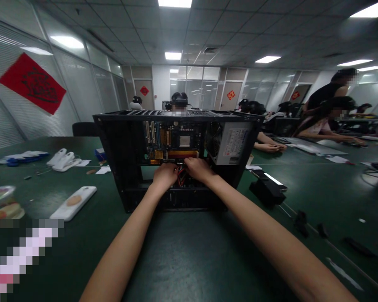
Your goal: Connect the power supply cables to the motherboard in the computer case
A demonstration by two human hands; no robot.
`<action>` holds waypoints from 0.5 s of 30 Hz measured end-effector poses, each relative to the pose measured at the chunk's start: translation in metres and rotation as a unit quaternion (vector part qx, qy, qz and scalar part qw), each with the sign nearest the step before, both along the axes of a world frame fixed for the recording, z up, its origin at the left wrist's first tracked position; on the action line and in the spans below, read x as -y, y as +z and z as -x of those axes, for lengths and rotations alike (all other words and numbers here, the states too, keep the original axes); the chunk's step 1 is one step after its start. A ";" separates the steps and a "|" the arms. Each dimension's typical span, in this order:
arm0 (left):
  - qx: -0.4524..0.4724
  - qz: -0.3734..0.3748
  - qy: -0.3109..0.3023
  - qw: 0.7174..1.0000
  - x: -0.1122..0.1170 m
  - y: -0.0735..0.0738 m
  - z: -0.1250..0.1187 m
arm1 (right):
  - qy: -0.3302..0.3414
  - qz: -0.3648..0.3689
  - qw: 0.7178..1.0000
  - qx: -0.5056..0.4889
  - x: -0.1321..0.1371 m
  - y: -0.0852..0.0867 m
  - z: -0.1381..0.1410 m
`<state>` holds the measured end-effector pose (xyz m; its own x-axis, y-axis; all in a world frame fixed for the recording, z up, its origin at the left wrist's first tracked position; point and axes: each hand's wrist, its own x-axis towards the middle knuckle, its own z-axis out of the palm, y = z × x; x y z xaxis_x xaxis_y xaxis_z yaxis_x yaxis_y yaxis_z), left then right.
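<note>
An open black computer case [113, 138] stands on the dark green table [189, 251] in front of me. Inside it I see a motherboard [173, 140] and, at the right, a grey power supply [231, 144]. Both my hands are reached into the case below the motherboard. My left hand [165, 174] is closed, its fingers curled at a bunch of red and black cables [182, 176]. My right hand [198, 167] is closed as well, pinching at the same cables just beside the left hand. The fingertips are hidden.
A white phone [74, 202] lies at the left, with white items [64, 159] farther back. A black box [266, 186] and small black parts [302, 220] lie at the right. Other people sit and stand at tables behind and to the right.
</note>
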<state>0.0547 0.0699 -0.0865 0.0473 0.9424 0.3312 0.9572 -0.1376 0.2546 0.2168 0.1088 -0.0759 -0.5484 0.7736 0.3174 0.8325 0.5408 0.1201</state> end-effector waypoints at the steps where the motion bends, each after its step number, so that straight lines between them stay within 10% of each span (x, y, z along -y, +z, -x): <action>1: 0.001 0.000 0.002 1.000 0.000 0.000 0.000 | -0.004 0.002 1.000 0.000 -0.001 0.000 0.001; 15: -0.074 -0.010 -0.037 0.997 0.011 0.007 -0.004 | -0.011 0.031 0.999 -0.040 -0.008 -0.005 -0.002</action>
